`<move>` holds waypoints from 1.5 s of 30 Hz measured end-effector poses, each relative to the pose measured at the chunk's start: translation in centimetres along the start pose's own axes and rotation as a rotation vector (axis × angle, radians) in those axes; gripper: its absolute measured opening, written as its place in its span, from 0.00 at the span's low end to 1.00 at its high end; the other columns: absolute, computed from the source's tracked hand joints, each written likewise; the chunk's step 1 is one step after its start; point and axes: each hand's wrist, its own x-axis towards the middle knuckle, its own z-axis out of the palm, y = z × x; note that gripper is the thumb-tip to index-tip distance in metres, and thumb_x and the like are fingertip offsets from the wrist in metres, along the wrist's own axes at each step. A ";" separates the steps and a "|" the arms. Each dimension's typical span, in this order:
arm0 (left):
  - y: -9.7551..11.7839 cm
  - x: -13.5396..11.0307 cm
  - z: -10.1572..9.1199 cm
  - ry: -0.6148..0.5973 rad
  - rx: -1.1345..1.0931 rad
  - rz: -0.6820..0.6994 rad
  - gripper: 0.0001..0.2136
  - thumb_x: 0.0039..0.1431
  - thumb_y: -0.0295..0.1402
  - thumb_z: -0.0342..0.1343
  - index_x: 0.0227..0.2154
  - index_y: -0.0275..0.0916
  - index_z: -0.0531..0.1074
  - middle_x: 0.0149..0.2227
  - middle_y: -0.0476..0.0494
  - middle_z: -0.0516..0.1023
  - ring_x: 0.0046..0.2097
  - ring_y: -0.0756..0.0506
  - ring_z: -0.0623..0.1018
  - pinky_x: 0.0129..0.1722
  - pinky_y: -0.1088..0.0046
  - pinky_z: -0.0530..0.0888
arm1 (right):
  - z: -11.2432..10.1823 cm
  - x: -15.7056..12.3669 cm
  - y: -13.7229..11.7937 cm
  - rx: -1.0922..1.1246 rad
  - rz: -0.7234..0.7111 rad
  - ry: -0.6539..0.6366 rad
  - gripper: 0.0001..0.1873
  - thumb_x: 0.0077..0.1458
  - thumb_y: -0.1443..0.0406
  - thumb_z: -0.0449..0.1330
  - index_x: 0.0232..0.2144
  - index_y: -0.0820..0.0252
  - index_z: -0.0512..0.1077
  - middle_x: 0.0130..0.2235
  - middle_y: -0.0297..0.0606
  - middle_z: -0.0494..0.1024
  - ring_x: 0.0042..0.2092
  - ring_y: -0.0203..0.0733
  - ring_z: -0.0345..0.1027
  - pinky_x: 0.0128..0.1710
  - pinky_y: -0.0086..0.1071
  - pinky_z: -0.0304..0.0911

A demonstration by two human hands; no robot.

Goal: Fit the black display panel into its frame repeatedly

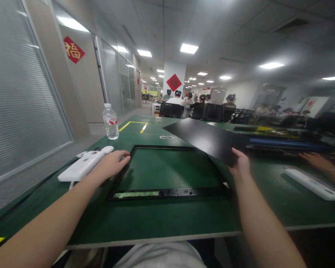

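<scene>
A black rectangular frame (167,192) lies flat on the green table (156,223) in front of me, with a narrow green circuit strip (136,194) along its near edge. My left hand (111,163) rests on the frame's left edge, fingers curled against it. My right hand (240,163) grips the near corner of a thin black panel (206,137), which is lifted and tilted above the frame's far right side.
A white power strip (82,166) lies left of the frame, a water bottle (111,121) behind it. Another person's hand (316,160) and a second white power strip (312,183) are at the right. Parts are piled at the far right. Seated people work in the background.
</scene>
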 end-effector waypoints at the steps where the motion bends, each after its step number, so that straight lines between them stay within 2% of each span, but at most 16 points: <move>1: 0.1 0.0 0.0 0.002 -0.006 0.003 0.27 0.59 0.47 0.44 0.48 0.36 0.79 0.50 0.34 0.83 0.51 0.32 0.80 0.53 0.58 0.73 | 0.2 -0.4 -0.2 -0.022 0.013 0.007 0.12 0.43 0.69 0.65 0.34 0.58 0.73 0.31 0.37 0.81 0.36 0.48 0.79 0.39 0.44 0.80; 5: 0.3 -0.2 0.1 0.026 -0.035 0.003 0.26 0.59 0.47 0.45 0.49 0.37 0.78 0.51 0.35 0.82 0.51 0.34 0.80 0.54 0.59 0.73 | 1.1 -1.6 -0.6 -0.091 0.066 -0.046 0.10 0.42 0.67 0.65 0.33 0.58 0.75 0.30 0.38 0.82 0.38 0.52 0.80 0.41 0.46 0.79; 9: 0.9 -0.4 0.1 0.050 -0.058 0.014 0.25 0.59 0.46 0.46 0.48 0.38 0.78 0.50 0.36 0.82 0.52 0.35 0.80 0.54 0.60 0.73 | 1.8 -2.6 -0.8 -0.109 0.107 -0.105 0.13 0.42 0.67 0.65 0.35 0.58 0.77 0.32 0.38 0.83 0.39 0.52 0.80 0.44 0.46 0.78; 14: 1.7 -0.6 0.0 0.067 -0.077 -0.002 0.19 0.57 0.41 0.47 0.43 0.41 0.80 0.47 0.39 0.83 0.50 0.36 0.80 0.54 0.62 0.73 | 2.3 -3.6 -1.3 -0.117 0.152 -0.119 0.13 0.43 0.67 0.66 0.36 0.59 0.78 0.35 0.41 0.84 0.41 0.55 0.80 0.45 0.48 0.77; 18: 1.2 -0.6 -0.4 0.119 -0.055 -0.078 0.17 0.56 0.34 0.46 0.40 0.42 0.80 0.44 0.40 0.84 0.49 0.36 0.81 0.51 0.62 0.74 | 2.3 -3.7 -1.7 -0.131 0.175 -0.110 0.14 0.44 0.67 0.66 0.37 0.59 0.77 0.35 0.42 0.83 0.43 0.57 0.80 0.45 0.50 0.77; 22: 0.4 -0.4 -0.4 0.163 -0.090 -0.125 0.15 0.54 0.33 0.50 0.41 0.42 0.79 0.43 0.39 0.84 0.48 0.35 0.81 0.50 0.60 0.75 | 2.1 -3.5 -1.8 -0.119 0.173 -0.119 0.15 0.44 0.67 0.66 0.39 0.59 0.78 0.36 0.41 0.83 0.42 0.56 0.80 0.45 0.49 0.77; 25: 0.4 -0.3 -0.1 0.168 -0.214 -0.128 0.16 0.54 0.35 0.51 0.43 0.39 0.78 0.45 0.37 0.84 0.48 0.36 0.82 0.52 0.60 0.75 | 2.1 -3.5 -1.8 -0.124 0.165 -0.103 0.15 0.44 0.68 0.65 0.39 0.59 0.78 0.36 0.41 0.83 0.42 0.55 0.80 0.43 0.49 0.77; 30: 1.6 -0.5 0.2 0.169 -0.587 -0.151 0.24 0.53 0.39 0.57 0.52 0.35 0.73 0.52 0.33 0.81 0.53 0.37 0.80 0.58 0.58 0.73 | 2.3 -4.0 -2.2 -0.164 0.176 -0.103 0.15 0.43 0.68 0.65 0.37 0.59 0.78 0.35 0.42 0.83 0.40 0.56 0.80 0.41 0.48 0.78; 34: 2.3 -0.7 0.3 0.124 -0.902 -0.197 0.27 0.53 0.39 0.62 0.56 0.35 0.70 0.55 0.32 0.80 0.55 0.37 0.79 0.58 0.58 0.73 | 2.2 -4.4 -2.4 -0.192 0.151 -0.100 0.15 0.42 0.68 0.65 0.37 0.60 0.79 0.33 0.42 0.82 0.34 0.51 0.78 0.35 0.43 0.77; 37: 2.2 -0.6 0.3 0.129 -1.097 -0.255 0.25 0.51 0.36 0.65 0.53 0.36 0.72 0.48 0.35 0.83 0.50 0.39 0.82 0.52 0.60 0.77 | 1.9 -4.1 -2.2 -0.227 0.168 -0.099 0.14 0.42 0.67 0.66 0.36 0.61 0.78 0.29 0.40 0.80 0.28 0.47 0.75 0.29 0.40 0.75; 40: 1.9 -0.3 0.4 0.136 -1.154 -0.316 0.24 0.48 0.37 0.68 0.49 0.36 0.74 0.38 0.40 0.84 0.40 0.41 0.83 0.43 0.63 0.79 | 1.6 -3.9 -1.8 -0.264 0.161 -0.084 0.14 0.41 0.67 0.67 0.36 0.60 0.77 0.27 0.38 0.79 0.27 0.47 0.74 0.29 0.40 0.74; 42: 1.8 -0.3 0.4 0.127 -1.164 -0.284 0.24 0.46 0.41 0.69 0.46 0.37 0.75 0.36 0.43 0.84 0.38 0.41 0.83 0.40 0.64 0.79 | 1.6 -3.9 -1.5 -0.254 0.153 -0.100 0.16 0.40 0.68 0.68 0.36 0.58 0.76 0.27 0.37 0.79 0.31 0.50 0.76 0.33 0.41 0.75; 45: 2.0 -0.5 0.3 0.139 -1.173 -0.203 0.23 0.45 0.44 0.69 0.42 0.40 0.72 0.38 0.44 0.84 0.40 0.39 0.83 0.41 0.62 0.79 | 1.7 -4.1 -1.0 -0.224 0.189 -0.228 0.19 0.39 0.70 0.70 0.38 0.56 0.76 0.32 0.37 0.81 0.40 0.53 0.79 0.42 0.44 0.76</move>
